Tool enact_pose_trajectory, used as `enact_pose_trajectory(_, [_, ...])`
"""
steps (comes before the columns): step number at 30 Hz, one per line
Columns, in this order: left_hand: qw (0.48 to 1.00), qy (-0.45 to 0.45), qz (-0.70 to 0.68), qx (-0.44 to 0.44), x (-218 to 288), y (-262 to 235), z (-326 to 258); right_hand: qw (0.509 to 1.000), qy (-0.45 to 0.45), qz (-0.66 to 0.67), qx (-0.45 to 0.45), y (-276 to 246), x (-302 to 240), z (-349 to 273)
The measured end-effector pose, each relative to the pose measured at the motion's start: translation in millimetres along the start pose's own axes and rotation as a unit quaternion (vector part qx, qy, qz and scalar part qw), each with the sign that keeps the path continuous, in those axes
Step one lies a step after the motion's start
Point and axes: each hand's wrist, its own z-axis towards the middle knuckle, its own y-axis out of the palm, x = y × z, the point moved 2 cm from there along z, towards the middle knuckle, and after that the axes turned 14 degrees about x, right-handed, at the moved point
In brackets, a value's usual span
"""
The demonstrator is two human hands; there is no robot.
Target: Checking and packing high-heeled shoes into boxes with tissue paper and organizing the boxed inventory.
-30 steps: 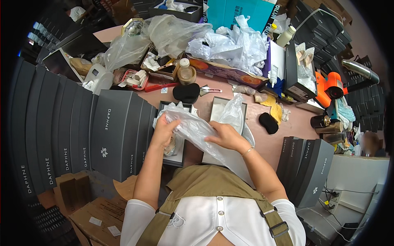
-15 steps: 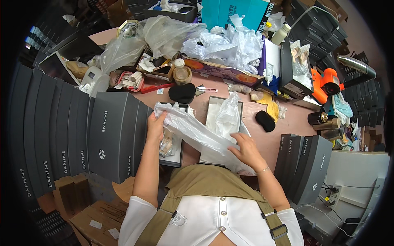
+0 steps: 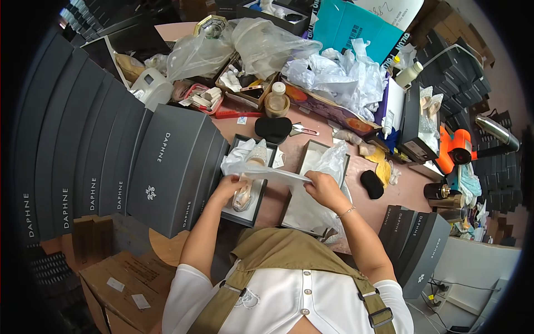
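A strip of thin white tissue paper is stretched between my two hands. My left hand pinches its left end above an open dark grey shoe box. Inside that box lie pale shoes with a sparkly surface, partly hidden by the paper and my fingers. My right hand grips the other end, over a second open box on the right. Crumpled white wrapping lies in this second box; what lies under it cannot be seen.
Stacked grey shoe boxes stand at the left, with more boxes at the right. Behind are a black pad, snips, a jar and a carton of crumpled paper. An orange heat gun sits far right.
The tissue paper has swung leftward over the left shoe box and is pulled straight. My right hand has closed on its end; my left hand has moved lower. The whole view has shifted.
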Motion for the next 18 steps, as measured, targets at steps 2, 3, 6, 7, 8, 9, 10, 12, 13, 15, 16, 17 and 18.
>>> enact_pose_trajectory(2, [0.994,-0.045,-0.090,-0.040,-4,5,-1,0.999,0.007,0.040,0.009,-7,-2,4])
enact_pose_trajectory(3, [0.987,-0.045,-0.135,-0.069,11,5,-20,0.998,0.040,0.055,0.006,-14,2,6])
enact_pose_trajectory(6, [0.939,-0.071,-0.302,-0.150,24,-13,-84,0.984,0.133,0.116,0.000,-38,0,9])
enact_pose_trajectory(7, [0.903,-0.108,-0.370,-0.189,19,-20,-103,0.977,0.160,0.138,-0.003,-45,-3,11])
enact_pose_trajectory(8, [0.840,-0.162,-0.434,-0.281,5,-26,-109,0.970,0.184,0.160,-0.005,-51,-6,14])
enact_pose_trajectory(9, [0.827,-0.153,-0.439,-0.315,-4,-27,-114,0.968,0.180,0.173,0.005,-51,-5,17])
enact_pose_trajectory(10, [0.813,-0.145,-0.444,-0.348,-8,-27,-120,0.970,0.179,0.165,0.012,-51,-6,20])
enact_pose_trajectory(12, [0.757,-0.113,-0.499,-0.406,-9,-20,-140,0.973,0.176,0.149,0.024,-48,-4,27])
enact_pose_trajectory(13, [0.823,-0.094,-0.462,-0.317,3,-18,-155,0.973,0.172,0.148,0.046,-42,7,29])
enact_pose_trajectory(15, [0.824,-0.098,-0.484,-0.277,9,-18,-162,0.967,0.206,0.140,0.058,-40,29,30])
enact_pose_trajectory(16, [0.824,-0.106,-0.501,-0.244,10,-17,-163,0.964,0.221,0.136,0.062,-39,39,30])
enact_pose_trajectory(17, [0.795,-0.083,-0.522,-0.297,9,-15,-166,0.969,0.219,0.106,0.050,-36,49,28])
enact_pose_trajectory(18, [0.764,-0.064,-0.539,-0.348,7,-16,-168,0.971,0.223,0.082,0.031,-34,48,28])
